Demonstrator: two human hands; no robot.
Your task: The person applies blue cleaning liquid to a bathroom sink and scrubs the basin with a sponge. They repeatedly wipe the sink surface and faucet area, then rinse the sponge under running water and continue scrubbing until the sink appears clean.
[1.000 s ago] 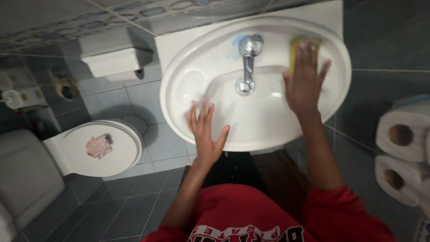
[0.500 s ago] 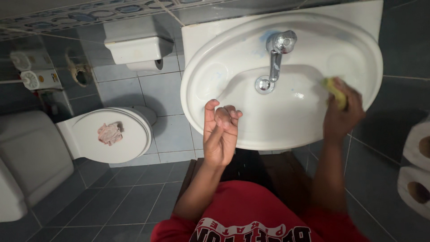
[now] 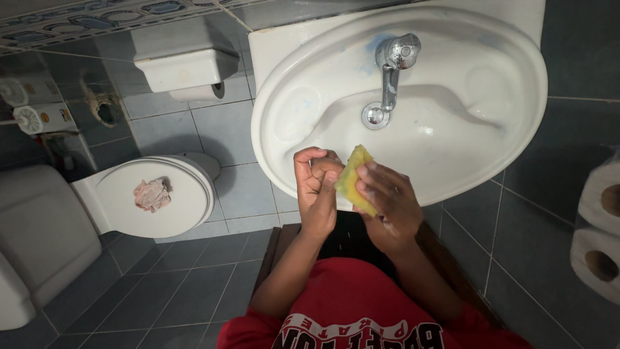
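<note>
Changing since half a second ago: the right hand had left the right side of the basin and had come in front of the body, bringing the yellow sponge with it; the left hand had stayed near the front rim.
Right hand: fingers were closed on the sponge, pinching it by its lower right part.
Left hand: fingers were curled, thumb up, just beside the left edge of the sponge; whether it touched the sponge I cannot tell.
Sponge position: it was between the two hands, tilted, over the front rim of the white sink.
Sink: one, oval, with a faint blue stain near the tap base.
Tap: one chrome tap, well apart from both hands, above them in the view.
Toilet: one, lid closed, on the left, with one crumpled pink cloth lying on the lid.
Paper rolls: two on the right edge, one more in the white wall holder.
Hands counted: two, both the person's own.
Sponges counted: one.
</note>
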